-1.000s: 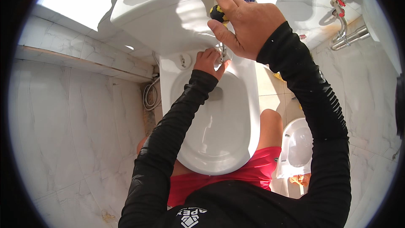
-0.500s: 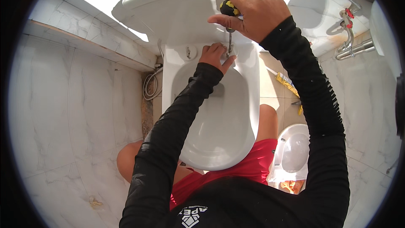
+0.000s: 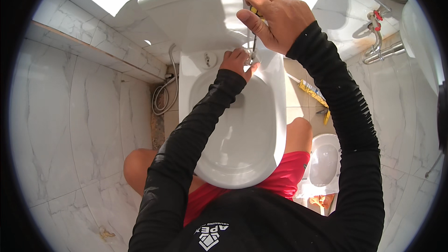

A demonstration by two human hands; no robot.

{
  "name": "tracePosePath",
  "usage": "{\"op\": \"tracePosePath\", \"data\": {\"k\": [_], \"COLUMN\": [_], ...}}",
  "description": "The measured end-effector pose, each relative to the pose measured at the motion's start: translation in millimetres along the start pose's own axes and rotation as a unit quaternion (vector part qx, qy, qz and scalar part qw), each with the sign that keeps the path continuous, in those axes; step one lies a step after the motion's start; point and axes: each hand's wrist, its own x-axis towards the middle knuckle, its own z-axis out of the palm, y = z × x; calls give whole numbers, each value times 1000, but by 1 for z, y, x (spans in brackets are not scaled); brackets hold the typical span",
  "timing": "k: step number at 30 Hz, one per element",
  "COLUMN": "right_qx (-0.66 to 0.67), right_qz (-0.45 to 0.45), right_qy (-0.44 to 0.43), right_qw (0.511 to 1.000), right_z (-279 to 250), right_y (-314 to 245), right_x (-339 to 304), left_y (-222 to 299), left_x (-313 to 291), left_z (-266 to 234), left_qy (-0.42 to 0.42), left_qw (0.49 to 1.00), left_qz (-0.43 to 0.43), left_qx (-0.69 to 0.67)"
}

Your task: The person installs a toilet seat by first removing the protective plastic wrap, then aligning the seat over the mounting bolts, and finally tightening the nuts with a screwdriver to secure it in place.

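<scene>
Over the back of the white toilet bowl [image 3: 205, 158], my right hand [image 3: 283, 24] grips the yellow and black handle of a screwdriver [image 3: 254, 43], thumb extended along its near side. The steel shaft points down to a small metal fitting [image 3: 252, 58] at the bowl's rear right. My left hand [image 3: 237, 63] rests on the rear rim with its fingers closed around that fitting. The fingers partly hide it, so the exact contact with the tip is unclear. A matching metal fitting [image 3: 208, 59] stands at the rear left, untouched.
The cistern [image 3: 186, 2] rises behind the bowl. A grey hose [image 3: 173, 79] coils at left. On the right floor lie a yellow sealant tube [image 3: 311, 91], a yellow-handled tool [image 3: 326, 115] and a white rounded piece [image 3: 322, 165]. A red-handled valve [image 3: 377, 16] juts from the right wall.
My right hand has turned on the screwdriver, now covering more of its handle, and the shaft leans slightly differently. My left hand stays at the fitting. The whole view has shifted slightly.
</scene>
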Motion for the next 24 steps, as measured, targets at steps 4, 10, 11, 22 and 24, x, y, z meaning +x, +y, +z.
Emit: {"op": "tracePosePath", "data": {"k": [4,10,11,22,24], "right_qx": [-31,-145,-96,-132,-68], "right_qz": [-12,34,3,26,-38], "right_qy": [-30,-79,-71,-97,-68], "right_qw": [999,986,993,986,995], "right_z": [-5,-16,-15,-18,-15], "right_y": [-8,-10,-13,-14,-17], "right_x": [6,16,17,17,11], "left_y": [0,0,0,-2,-2], "left_x": [0,-1,-1,-1,-1], "left_z": [3,3,3,4,4], "left_qy": [0,-3,-3,-2,-9], "left_qw": [1000,1000,1000,1000,1000], "left_qz": [-4,-15,-12,3,-6], "left_qx": [7,4,6,8,11]}}
